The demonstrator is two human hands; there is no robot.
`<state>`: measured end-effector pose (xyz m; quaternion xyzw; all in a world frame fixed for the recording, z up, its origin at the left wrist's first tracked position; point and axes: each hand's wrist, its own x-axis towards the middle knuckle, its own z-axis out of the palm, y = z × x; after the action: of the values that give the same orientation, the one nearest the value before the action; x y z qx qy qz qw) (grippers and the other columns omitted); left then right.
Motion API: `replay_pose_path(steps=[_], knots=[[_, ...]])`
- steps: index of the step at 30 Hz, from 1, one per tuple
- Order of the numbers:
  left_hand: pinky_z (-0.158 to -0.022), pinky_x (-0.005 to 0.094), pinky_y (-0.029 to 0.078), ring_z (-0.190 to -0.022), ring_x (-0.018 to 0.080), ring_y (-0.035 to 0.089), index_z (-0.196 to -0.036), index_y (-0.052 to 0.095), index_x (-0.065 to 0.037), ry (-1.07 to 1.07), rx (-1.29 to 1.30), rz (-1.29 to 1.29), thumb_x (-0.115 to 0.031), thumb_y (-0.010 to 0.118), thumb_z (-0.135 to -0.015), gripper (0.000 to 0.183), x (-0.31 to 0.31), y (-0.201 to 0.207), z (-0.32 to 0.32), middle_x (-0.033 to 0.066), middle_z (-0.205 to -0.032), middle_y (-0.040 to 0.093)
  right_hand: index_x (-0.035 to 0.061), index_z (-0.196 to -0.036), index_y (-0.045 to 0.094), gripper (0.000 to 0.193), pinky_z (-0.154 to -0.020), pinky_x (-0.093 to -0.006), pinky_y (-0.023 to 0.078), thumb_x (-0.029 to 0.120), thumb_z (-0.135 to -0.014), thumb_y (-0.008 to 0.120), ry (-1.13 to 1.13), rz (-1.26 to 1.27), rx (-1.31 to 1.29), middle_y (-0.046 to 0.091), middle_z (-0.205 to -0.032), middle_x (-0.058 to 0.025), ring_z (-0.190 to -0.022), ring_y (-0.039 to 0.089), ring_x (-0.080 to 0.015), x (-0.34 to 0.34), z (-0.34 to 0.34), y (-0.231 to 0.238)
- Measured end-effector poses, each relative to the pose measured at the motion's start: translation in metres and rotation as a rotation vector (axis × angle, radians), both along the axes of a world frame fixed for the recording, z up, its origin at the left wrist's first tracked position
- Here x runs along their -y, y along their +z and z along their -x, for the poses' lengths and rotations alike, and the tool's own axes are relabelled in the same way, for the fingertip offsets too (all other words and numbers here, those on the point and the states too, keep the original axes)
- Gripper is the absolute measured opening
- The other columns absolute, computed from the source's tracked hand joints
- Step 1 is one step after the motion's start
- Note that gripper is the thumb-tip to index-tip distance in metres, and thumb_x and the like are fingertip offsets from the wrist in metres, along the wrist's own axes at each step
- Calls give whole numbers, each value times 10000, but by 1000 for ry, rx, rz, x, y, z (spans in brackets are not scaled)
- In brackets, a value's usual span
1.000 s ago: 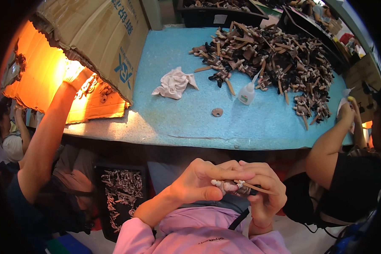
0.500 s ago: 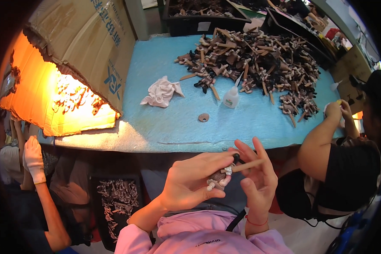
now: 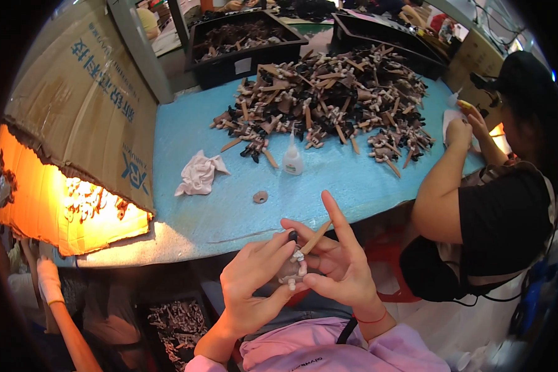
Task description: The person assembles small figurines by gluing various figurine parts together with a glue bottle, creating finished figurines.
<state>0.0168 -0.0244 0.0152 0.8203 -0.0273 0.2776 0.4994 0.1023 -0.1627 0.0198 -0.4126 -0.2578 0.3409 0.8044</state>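
Note:
In front of my body, below the table edge, I hold a small figurine (image 3: 301, 268) with a black top, brownish body, pale pink limbs and a flat tan stick pointing up to the right. My left hand (image 3: 248, 282) is closed around its left side, thumb below and fingers above. The thumb of my right hand (image 3: 348, 273) presses at its lower right; the index finger points up and other fingers lie behind the figurine and stick. A small brown disc with a hole (image 3: 260, 197) lies on the blue tabletop (image 3: 229, 214) beyond my hands.
A white dropper bottle (image 3: 292, 162) stands before a large pile of similar figurines (image 3: 328, 93). A crumpled pale cloth (image 3: 202, 173) lies left, near a cardboard box (image 3: 87, 105) lit orange inside. Black bins (image 3: 248, 67) stand behind. A co-worker (image 3: 496, 204) sits right; a gloved hand (image 3: 48, 282) shows left.
My right hand has come in from beside the figurine and now touches it. The figurine's stick has swung to point more upward. The whole view has shifted, moving the table things left.

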Motion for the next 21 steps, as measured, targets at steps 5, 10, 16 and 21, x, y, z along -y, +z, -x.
replay_pose_path(steps=[5,10,16,21], knots=[[-732,347,479,-849,306,587,-1048,622,5,39,61,-126,-8,685,-527,525,5,2,-7,196,-1102,588,136,-1420,-90,913,-957,-341,386,-166,-765,471,-6,-85,-24,329,-1363,-233,-1216,393,-231,2,-1,4],[-779,357,478,-912,318,590,-1038,625,29,67,36,-174,-43,715,-556,495,8,4,-5,228,-1071,597,96,-1422,-51,885,-951,-330,387,-165,-744,454,-13,-30,83,355,-1345,-228,-1196,410,-218,3,-2,1],[-758,359,483,-882,325,589,-1023,636,17,106,28,-215,-20,698,-523,505,12,3,-6,231,-1048,602,43,-1417,1,849,-921,-321,416,-110,-722,462,-81,25,193,403,-1295,-256,-1169,451,-240,3,-2,-2],[-742,352,483,-866,326,587,-1014,639,17,121,32,-233,-13,694,-504,513,10,2,-5,228,-1037,606,35,-1416,3,848,-901,-311,422,-83,-710,457,-87,60,192,422,-1271,-276,-1168,460,-252,0,-2,-1]])
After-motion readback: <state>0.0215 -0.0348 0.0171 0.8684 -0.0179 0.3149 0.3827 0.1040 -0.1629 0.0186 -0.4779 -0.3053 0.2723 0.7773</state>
